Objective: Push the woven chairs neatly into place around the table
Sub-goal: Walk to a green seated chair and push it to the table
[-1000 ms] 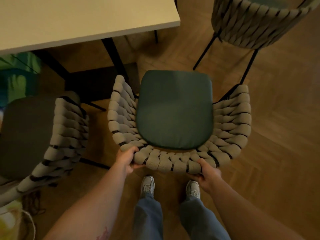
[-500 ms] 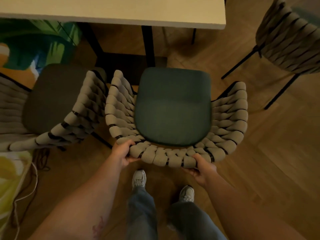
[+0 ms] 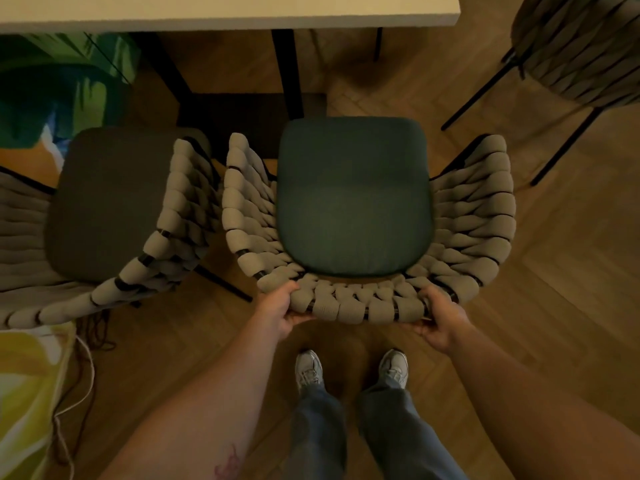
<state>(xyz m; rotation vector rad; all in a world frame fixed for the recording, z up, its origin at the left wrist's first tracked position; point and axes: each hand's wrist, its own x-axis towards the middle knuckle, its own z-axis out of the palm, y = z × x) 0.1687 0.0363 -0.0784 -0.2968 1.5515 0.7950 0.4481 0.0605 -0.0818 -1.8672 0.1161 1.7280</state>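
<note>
**Both hands on the chair back, seat not under the table yet**

Left hand (image 3: 282, 313) grips the left rear corner of the middle chair (image 3: 349, 303) at its woven back rim: thumb over the top, fingers curled underneath. Right hand (image 3: 438, 320) does the same at the right rear corner. Both forearms reach forward from the person, who stands directly behind the chair with pale shoes (image 3: 308, 368) side by side on the wood floor (image 3: 571, 271).

The chair faces the table (image 3: 225, 10) squarely. Its dark green cushion (image 3: 353, 199) is fully in the open, with its front edge short of the tabletop edge. A black table leg (image 3: 287, 71) stands just beyond the cushion's front left.

The second chair (image 3: 166, 237), on the left, is angled, and its right arm sits just beside the held chair's left arm. Can't tell if they touch. The third chair (image 3: 581, 50) is at top right, well apart, past the table's corner, with only its woven back and black legs in view.

A loose cord (image 3: 83, 375) lies on the floor at lower left, next to a yellow-green fabric item (image 3: 24, 393).
</note>
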